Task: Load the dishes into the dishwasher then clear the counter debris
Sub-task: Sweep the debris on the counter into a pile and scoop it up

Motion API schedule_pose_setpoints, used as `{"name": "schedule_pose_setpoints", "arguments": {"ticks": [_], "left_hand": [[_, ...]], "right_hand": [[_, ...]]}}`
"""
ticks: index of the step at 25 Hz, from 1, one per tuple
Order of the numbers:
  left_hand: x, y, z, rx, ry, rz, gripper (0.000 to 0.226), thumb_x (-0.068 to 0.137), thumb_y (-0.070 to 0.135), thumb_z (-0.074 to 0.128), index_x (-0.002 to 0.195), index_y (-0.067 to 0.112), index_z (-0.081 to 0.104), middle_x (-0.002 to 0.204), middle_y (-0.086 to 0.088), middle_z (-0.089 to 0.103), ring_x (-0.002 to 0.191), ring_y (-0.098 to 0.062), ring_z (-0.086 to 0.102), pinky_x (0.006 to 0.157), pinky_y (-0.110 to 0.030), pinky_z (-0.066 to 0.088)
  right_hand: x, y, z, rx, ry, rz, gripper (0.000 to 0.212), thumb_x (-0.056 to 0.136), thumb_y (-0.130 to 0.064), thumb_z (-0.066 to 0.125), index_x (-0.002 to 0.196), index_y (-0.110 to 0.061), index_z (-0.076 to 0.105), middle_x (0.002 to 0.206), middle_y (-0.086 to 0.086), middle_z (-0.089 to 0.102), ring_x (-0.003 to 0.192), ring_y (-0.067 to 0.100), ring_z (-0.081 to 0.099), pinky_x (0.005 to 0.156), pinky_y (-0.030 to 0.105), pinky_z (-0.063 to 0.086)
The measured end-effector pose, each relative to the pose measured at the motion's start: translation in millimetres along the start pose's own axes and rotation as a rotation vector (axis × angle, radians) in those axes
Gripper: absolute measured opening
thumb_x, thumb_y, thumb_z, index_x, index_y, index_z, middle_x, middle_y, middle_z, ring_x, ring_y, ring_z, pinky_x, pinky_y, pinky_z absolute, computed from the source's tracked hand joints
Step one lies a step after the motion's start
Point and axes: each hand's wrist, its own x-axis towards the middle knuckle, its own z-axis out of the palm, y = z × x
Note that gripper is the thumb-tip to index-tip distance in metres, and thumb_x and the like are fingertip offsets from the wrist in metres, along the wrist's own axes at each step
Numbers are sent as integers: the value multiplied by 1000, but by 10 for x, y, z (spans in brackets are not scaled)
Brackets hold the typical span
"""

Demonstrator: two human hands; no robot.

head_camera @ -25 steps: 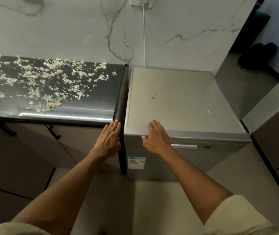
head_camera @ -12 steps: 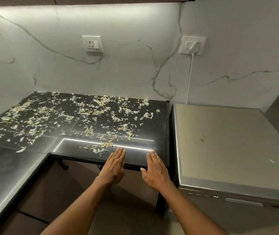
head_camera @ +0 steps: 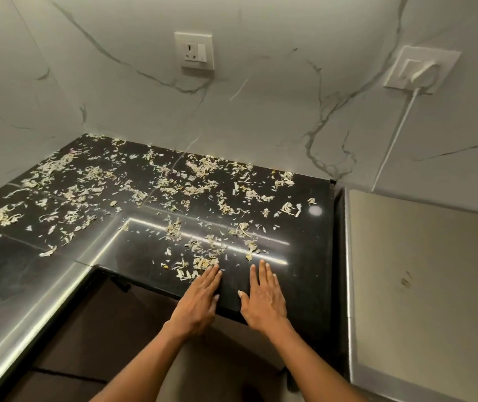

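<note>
Debris (head_camera: 173, 198) just beyond flat hands: left (head_camera: 200, 303); right (head_camera: 263, 300)

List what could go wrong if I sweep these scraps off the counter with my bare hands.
1. The debris spreads right to the front edge of the counter, so a sweep by the left hand or right hand may drop it on the floor.
2. Bits near the dark gap beside the dishwasher could fall in.
3. Flat open hands may leave small flakes behind.

Both hands flat: left hand (head_camera: 198, 304) touching pale debris (head_camera: 203, 262), right hand (head_camera: 263, 300) beside it on the black surface (head_camera: 304, 256).
</note>
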Motion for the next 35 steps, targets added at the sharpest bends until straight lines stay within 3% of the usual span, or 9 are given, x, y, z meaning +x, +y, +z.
{"name": "schedule_pose_setpoints", "arguments": {"ticks": [4,7,10,15,19,22,25,29,35], "left_hand": [[205,4,49,6,14,-28,72,94,47,8,159,17,6,163,5,-9,151,-7,-13,125,-30,-4],[387,6,20,-29,38,-59,68,97,43,10,158,15,7,164,4,-8,150,-6,-14,122,-24,-9],[500,-40,-17,-100,78,-60,65,98,39,17,158,13,18,165,2,6,152,-6,-1,125,-30,4],[470,-190,-136,-216,374,-132,51,99,15,36,149,7,42,159,-4,34,150,-9,23,122,-31,22],[296,-405,-175,-267,555,-330,58,92,4,36,150,7,39,160,-2,29,151,-8,19,123,-27,19],[174,-655,-197,-335,561,-481,57,97,6,33,153,10,32,162,4,21,151,-2,10,124,-27,15],[107,-945,-214,-369,519,-514,54,103,4,35,156,11,25,164,5,14,151,1,4,125,-30,13],[85,-1108,-238,-347,442,-455,56,102,9,34,156,13,23,164,4,14,151,-1,3,125,-32,13],[27,-1220,-261,-341,416,-382,57,101,10,39,156,13,26,164,4,17,152,-4,7,125,-31,15]], "right_hand": [[292,-62,152,45,77,-47,81,97,-56,12,156,-9,-18,162,11,-29,149,24,-28,122,41,-14],[622,-108,163,31,99,-113,84,92,-58,8,156,-7,-13,163,12,-24,151,24,-24,121,42,-12],[979,-184,83,8,33,-177,86,87,-58,0,154,-8,-21,160,12,-33,147,23,-33,122,43,-14],[1205,-332,88,157,6,-279,79,102,-51,26,156,-14,-19,163,5,-27,149,14,-29,123,35,-14],[1037,-632,234,152,83,-472,76,102,-43,35,160,-15,-6,167,3,-17,153,14,-18,124,36,-7],[991,-992,327,91,80,-662,67,105,-39,30,161,-14,4,168,3,-7,154,15,-11,123,38,-1],[1036,-1276,404,-32,56,-813,63,106,-40,21,161,-14,3,168,3,-7,154,14,-13,122,40,0],[1240,-1326,414,-112,61,-761,61,108,-43,19,160,-14,6,168,2,-3,154,13,-12,123,41,-1],[1571,-1258,294,-122,108,-464,61,107,-42,17,160,-14,6,168,3,-2,154,16,-10,123,41,0]]}}
